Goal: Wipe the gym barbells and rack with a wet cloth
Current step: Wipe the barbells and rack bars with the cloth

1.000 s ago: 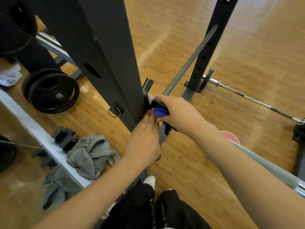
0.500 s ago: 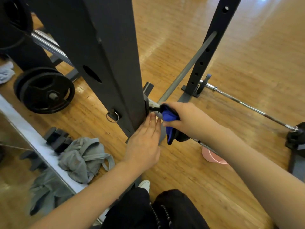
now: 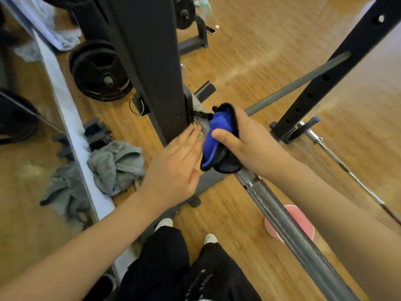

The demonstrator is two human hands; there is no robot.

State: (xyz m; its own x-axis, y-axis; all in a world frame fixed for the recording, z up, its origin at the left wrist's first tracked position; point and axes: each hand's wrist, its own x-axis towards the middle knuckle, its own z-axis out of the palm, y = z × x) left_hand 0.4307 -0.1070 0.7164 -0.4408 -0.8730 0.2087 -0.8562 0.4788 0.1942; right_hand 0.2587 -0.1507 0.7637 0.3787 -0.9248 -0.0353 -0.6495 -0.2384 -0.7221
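A blue and black cloth (image 3: pixel 218 135) is wrapped round the grey barbell (image 3: pixel 288 227) just where the bar meets the black rack upright (image 3: pixel 156 68). My right hand (image 3: pixel 247 140) grips the cloth around the bar, thumb on top. My left hand (image 3: pixel 175 168) lies flat with straight fingers against the base of the upright, fingertips beside the cloth. A second black upright (image 3: pixel 338 68) with holes stands to the right.
Black weight plates (image 3: pixel 97 72) lean at the left by a mirror edge (image 3: pixel 65 118). A grey garment (image 3: pixel 117 166) lies on the wooden floor. A thin barbell (image 3: pixel 347 168) lies at the right, a pink disc (image 3: pixel 303 222) under the bar. My shoes (image 3: pixel 210 237) are below.
My right hand has slid the cloth along the bar toward me, away from the upright. My left hand stays flat at the upright. The camera view has shifted down and right.
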